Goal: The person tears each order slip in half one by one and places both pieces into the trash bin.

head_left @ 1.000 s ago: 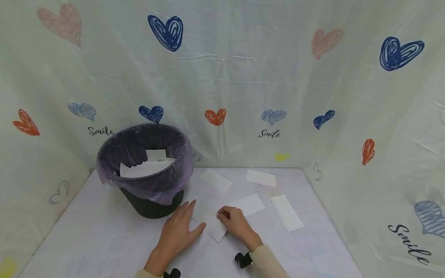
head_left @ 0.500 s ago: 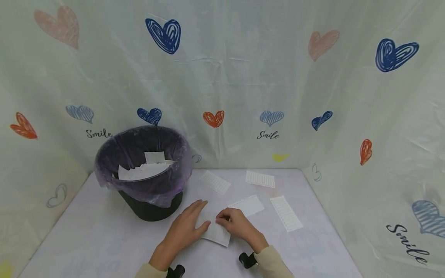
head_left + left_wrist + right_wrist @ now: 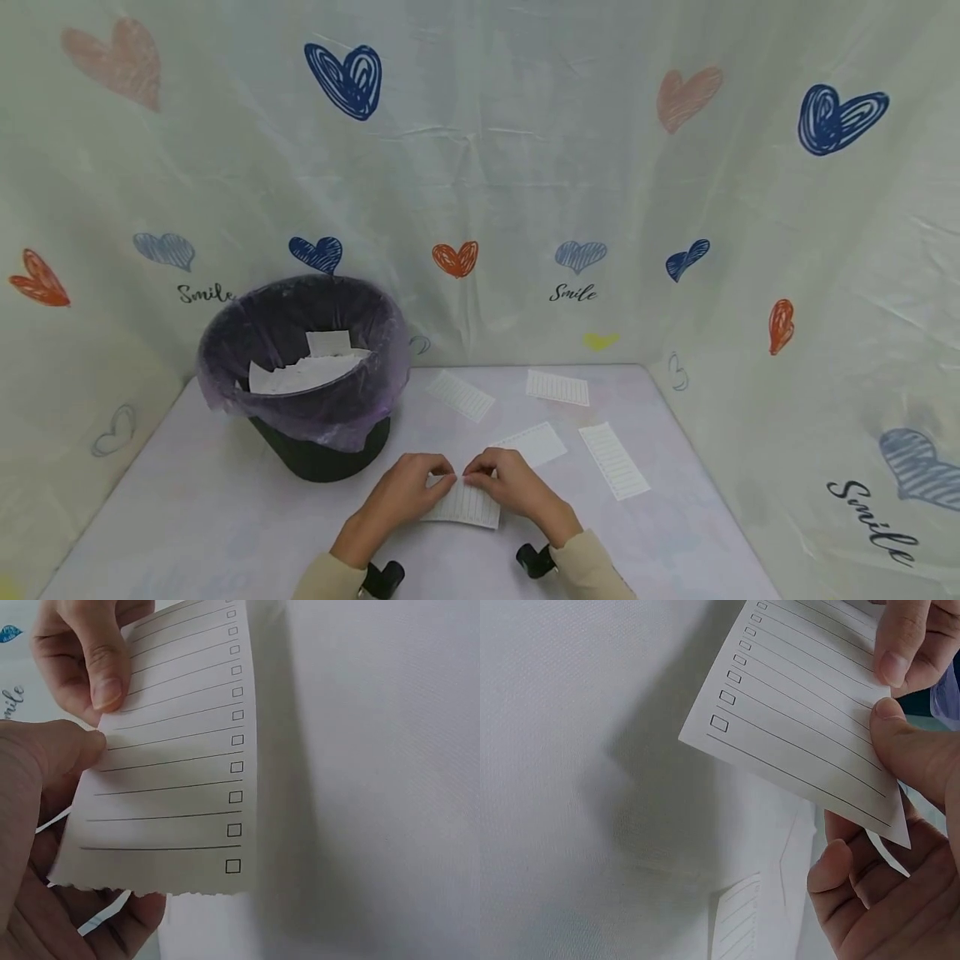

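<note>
Both hands pinch one lined paper slip (image 3: 176,750) along its far long edge, thumbs on the printed face. My left hand (image 3: 408,490) grips it left of the middle, my right hand (image 3: 513,483) just beside it, the two thumb tips close together. A row of small checkboxes runs down the slip's near edge. In the left wrist view one short end is ragged, as if torn; the other end looks straight in the right wrist view. The slip is raised over the table and casts a shadow. Some fingers are hidden behind the paper.
A dark bin (image 3: 318,454) with a purple liner bag (image 3: 375,375) stands at the left, white paper pieces (image 3: 307,375) inside it. Several lined slips lie on the table: one (image 3: 613,460) at right, one (image 3: 557,387) and another (image 3: 461,396) at the back, one (image 3: 536,443) behind the right hand.
The slip has lifted off the table and turned crosswise. The left hand, earlier spread flat beside it, has come in to pinch its edge. The right hand keeps its pinch.
</note>
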A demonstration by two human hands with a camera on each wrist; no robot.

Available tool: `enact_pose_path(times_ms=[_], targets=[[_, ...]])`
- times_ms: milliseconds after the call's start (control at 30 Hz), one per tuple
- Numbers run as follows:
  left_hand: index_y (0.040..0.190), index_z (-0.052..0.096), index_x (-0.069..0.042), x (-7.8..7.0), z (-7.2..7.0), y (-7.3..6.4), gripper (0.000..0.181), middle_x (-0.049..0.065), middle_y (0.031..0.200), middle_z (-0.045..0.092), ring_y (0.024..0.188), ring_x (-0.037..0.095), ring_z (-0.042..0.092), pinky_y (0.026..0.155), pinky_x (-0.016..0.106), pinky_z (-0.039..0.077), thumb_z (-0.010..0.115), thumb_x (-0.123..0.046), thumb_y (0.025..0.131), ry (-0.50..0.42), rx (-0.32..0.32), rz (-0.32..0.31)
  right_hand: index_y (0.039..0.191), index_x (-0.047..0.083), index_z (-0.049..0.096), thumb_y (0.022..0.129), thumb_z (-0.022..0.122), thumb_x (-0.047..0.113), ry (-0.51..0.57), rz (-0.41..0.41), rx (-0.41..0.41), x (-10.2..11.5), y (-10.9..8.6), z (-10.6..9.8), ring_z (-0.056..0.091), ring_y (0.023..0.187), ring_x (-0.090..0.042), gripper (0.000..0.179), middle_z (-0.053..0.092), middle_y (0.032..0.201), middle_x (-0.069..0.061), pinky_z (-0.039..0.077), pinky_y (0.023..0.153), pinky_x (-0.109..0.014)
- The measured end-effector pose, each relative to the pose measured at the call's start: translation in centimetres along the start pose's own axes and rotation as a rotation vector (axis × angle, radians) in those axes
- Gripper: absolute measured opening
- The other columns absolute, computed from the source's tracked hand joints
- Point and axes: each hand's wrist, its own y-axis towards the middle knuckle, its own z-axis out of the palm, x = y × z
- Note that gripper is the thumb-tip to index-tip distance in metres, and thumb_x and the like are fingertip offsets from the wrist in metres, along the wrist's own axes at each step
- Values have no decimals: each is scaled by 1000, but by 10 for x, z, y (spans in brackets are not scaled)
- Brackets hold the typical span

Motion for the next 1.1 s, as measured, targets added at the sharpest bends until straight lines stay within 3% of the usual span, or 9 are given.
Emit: enact_pose_path(times_ms=[200,400,667,933,1100], targets=[[93,78,-15,6,4,-2,7,-2,96,78,96,20,73,83,42,58,72,-18,96,-65,-4,9,99,12,78,97,72,17,-10,22,-7,1,1,2,58,81,3,9,73,91,5,50,73,-20],[95,77,-14,12,7,-1,9,-3,99,78,105,26,73,91,50,56,71,-19,98,-180,-3,-30,98,12,78,96,74,16,-9,-11,-30,1,1,2,60,81,3,6,73,90,4,51,74,-20],[93,77,-18,14,7,-1,9,-3,101,78,107,28,72,93,54,55,71,-22,98,-236,-13,-50,96,13,79,94,76,17,-10,-32,-61,1,3,4,61,81,3,5,74,89,5,57,75,-32],[97,79,-12,13,3,-1,13,1,102,79,106,28,72,94,54,55,70,-22,98,-252,15,-94,95,15,80,93,78,18,-26,-36,-80,-1,2,6,62,82,3,4,75,89,6,51,71,-20],[91,80,-14,13,4,-4,12,-1,98,79,103,26,73,93,53,56,70,-20,95,-272,6,-140,95,16,80,93,78,18,7,-53,-89,-1,0,10,61,82,3,4,74,89,6,49,70,-18]])
